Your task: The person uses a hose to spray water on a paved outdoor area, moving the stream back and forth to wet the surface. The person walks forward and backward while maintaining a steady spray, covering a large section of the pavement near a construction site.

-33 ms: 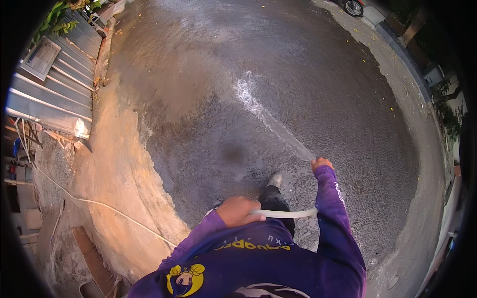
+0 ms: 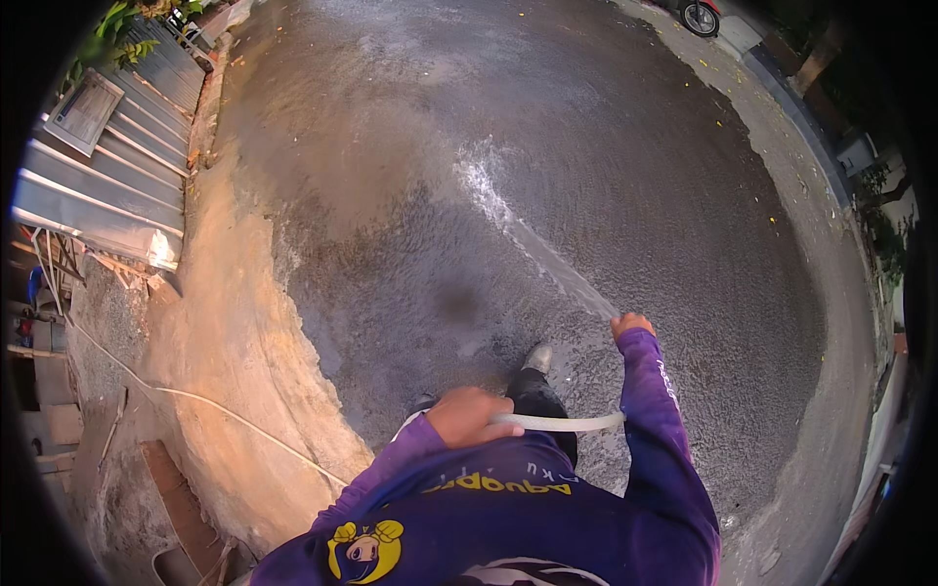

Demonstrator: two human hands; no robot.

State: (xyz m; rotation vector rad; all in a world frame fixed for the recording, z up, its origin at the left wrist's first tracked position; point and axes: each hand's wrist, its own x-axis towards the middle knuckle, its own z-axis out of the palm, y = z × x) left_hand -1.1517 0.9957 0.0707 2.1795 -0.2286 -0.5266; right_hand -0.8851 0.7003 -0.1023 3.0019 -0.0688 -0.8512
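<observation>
A pale, flexible hose [image 2: 562,423] curves from my left hand [image 2: 470,417] across to my right forearm, behind which it disappears. My left fingers are wrapped round it close to my waist. Farther out to the right, my right hand [image 2: 632,324] is closed at the hose's outlet end, which the fingers hide. From there a stream of water [image 2: 547,259] shoots forward and left and breaks into white splashes on the wet, dark pavement [image 2: 684,225].
One shoe [image 2: 538,357] of mine shows ahead of my waist. At left, corrugated metal sheeting [image 2: 107,186] borders a dry concrete strip [image 2: 239,322], where another stretch of hose [image 2: 210,401] lies by a rusty plank [image 2: 181,498]. A motorbike wheel [image 2: 700,18] stands far right.
The whole view has shifted very slightly, and the splash pattern differs a little. Both hands keep the same hold on the hose.
</observation>
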